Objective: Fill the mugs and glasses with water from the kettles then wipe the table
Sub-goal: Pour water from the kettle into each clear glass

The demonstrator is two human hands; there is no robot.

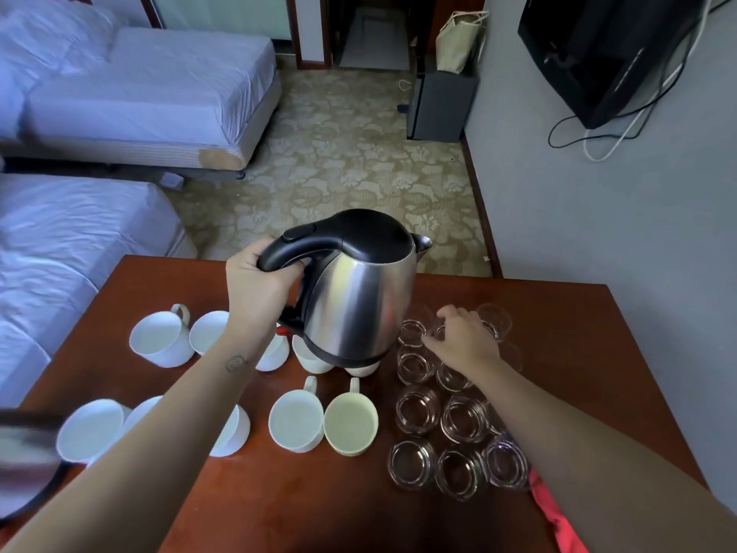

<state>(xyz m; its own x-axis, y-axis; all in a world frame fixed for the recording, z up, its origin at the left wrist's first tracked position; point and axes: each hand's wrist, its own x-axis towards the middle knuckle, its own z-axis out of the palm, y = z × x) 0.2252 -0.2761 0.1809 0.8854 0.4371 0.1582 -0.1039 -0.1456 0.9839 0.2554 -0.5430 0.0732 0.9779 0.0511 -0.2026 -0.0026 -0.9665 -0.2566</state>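
Over the far row of cups, the person's left hand (259, 291) has its fingers (285, 273) wrapped tight round the black handle of a rounded stainless-steel kettle with a black lid (359, 305). The kettle is lifted clear of the dark reddish wooden table (279, 508). It hangs nearly upright with its spout pointing away and to the right, towards the glassware. No water is running, so I'd judge this a carry between pours rather than a pour itself.

The right hand (464, 339) reaches in over the cluster of short clear drinking glasses (462, 419) on the right half of the table. Its fingers are bent down over one of the far glasses. I take that as steadying or picking the next one to fill, though I cannot tell whether they actually grip it.

The white ceramic mugs (295, 423) sit in two loose rows on the left half, handles turned every way. Several are hidden under the kettle and the left forearm. Whether they hold water is hard to say from here.

Everything is packed close, rim beside rim, so the kettle's base has little room to come down, and a spout swung carelessly could knock a glass. A crumpled red cloth (554, 508) lies at the table's right near edge, handy for the wiping. A dark blurred round thing (28, 472) juts in at the lower left, and I can't make out what it is.
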